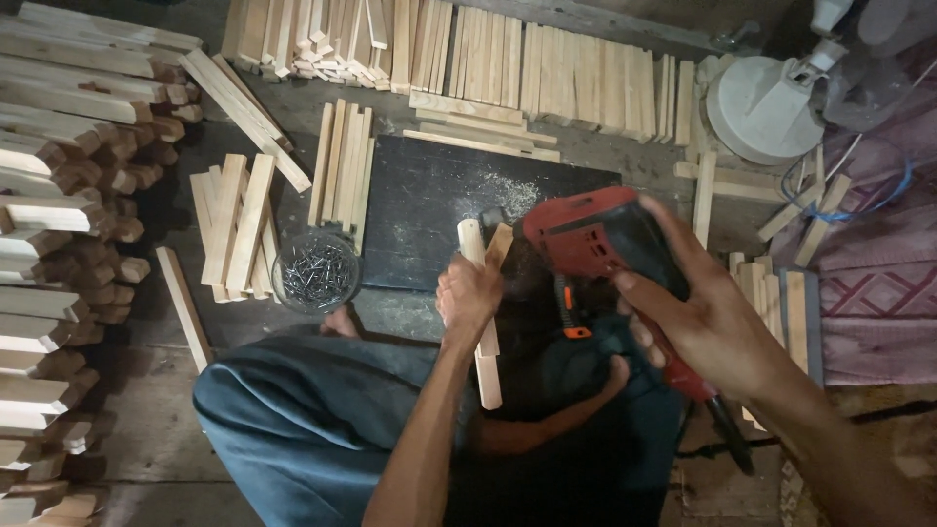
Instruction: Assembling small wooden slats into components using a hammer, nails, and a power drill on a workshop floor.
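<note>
Drilling into wooden slats [483, 293] held over the lap, above a black board [429, 210] on the floor.

Left hand [468, 298] clenched round two thin slats, mid-length; right hand [708, 322] wrapped on the red power drill [595, 239], bit end at the slat tops. Slats look light, stiff, likely to split near ends, so grip close to the bit. Drill looks heavier. Glass bowl of nails [315, 270] just left.
</note>
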